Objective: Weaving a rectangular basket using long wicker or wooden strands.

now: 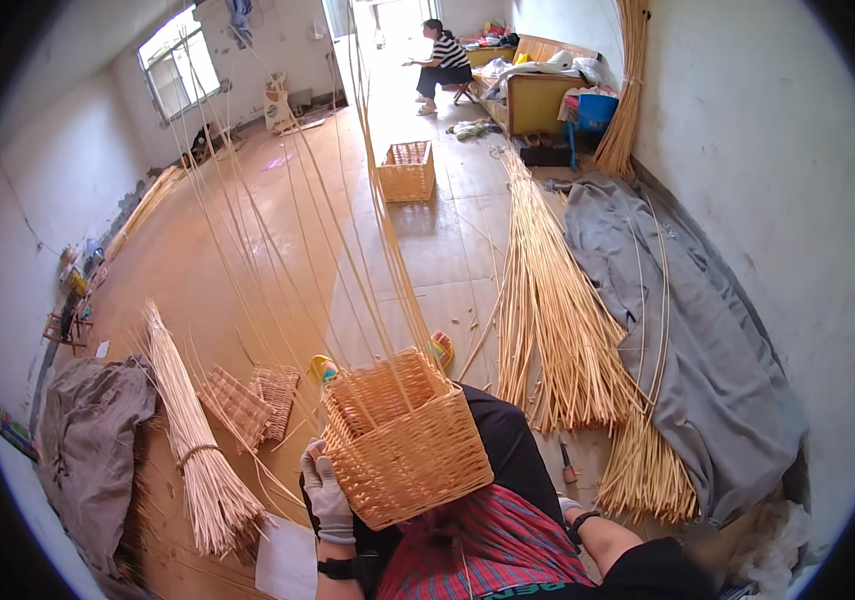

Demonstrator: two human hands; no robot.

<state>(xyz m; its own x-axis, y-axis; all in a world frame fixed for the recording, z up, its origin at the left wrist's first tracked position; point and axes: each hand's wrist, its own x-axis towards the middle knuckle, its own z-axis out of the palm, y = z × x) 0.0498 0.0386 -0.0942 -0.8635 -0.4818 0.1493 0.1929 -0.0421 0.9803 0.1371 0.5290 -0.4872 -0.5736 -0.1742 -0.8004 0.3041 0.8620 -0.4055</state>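
Observation:
On my lap rests a square wicker basket (412,460), tilted, with several long uncut canes rising from its far part. My left hand (327,495), in a pale grey work glove, grips the basket's near left side, its fingers against the weave. Low beside my right thigh is my right hand (569,508), away from the basket. Only a bit of its glove shows past the wrist strap, and its fingers are hidden. A dark-handled tool (568,465) lies on the floor just beyond that hand.
Bundles of cane lie left (197,450) and right (562,340). Woven panels (237,405) lie by the left bundle. A grey cloth (692,340) spreads along the right wall. Ahead stands another basket (407,180). A person (444,65) sits farther back near a bench (542,100).

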